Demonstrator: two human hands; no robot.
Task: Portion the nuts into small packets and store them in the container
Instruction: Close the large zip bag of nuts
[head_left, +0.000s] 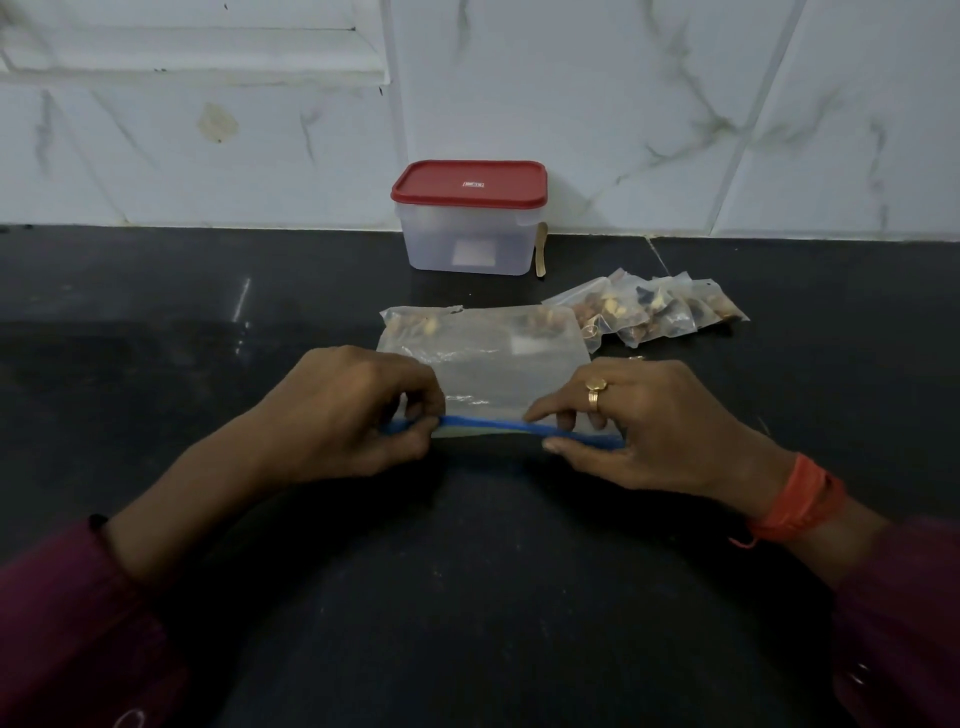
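Note:
A large clear zip bag (485, 364) with a blue zip strip lies flat on the black counter, a few nuts showing at its far end. My left hand (348, 415) pinches the left end of the blue strip. My right hand (649, 426) pinches the strip towards its right end, thumb below and fingers on top. To the right of the bag lies a pile of small clear packets (649, 309) filled with nuts. A translucent container (470, 228) with a red lid on it stands at the back by the wall.
A small wooden spoon (541, 249) leans at the container's right side. The black counter (156, 322) runs to a white marbled tile wall (675, 104) behind.

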